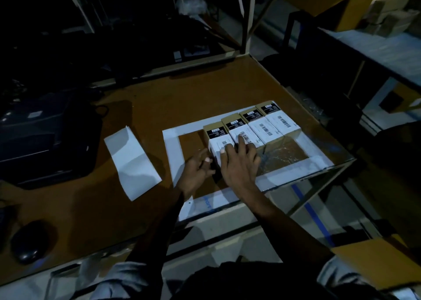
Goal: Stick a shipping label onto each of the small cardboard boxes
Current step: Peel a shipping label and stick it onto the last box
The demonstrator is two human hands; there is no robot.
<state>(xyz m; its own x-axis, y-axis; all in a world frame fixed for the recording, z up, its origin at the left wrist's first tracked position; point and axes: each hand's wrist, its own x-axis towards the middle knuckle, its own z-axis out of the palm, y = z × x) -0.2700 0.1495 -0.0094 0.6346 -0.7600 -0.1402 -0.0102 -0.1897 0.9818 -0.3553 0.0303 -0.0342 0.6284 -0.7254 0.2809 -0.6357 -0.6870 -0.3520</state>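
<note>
Two hands work low in the middle of the frame: our right hand lies flat, fingers spread, pressing the white label onto the nearest box, its grip closed on nothing. Our left hand sits against that box's near left side, fingers loosely curled; we cannot tell whether it holds anything. To the left on the brown tabletop lies a strip of white backing paper. Beyond our fingers, three more boxes run in a touching row toward the upper right, each already showing a barcode label. From here we judge the risk is a skewed or wrinkled label if we press unevenly, or shoving the row apart, since the boxes sit unfixed on a glossy sheet near the tabletop's right edge.
</note>
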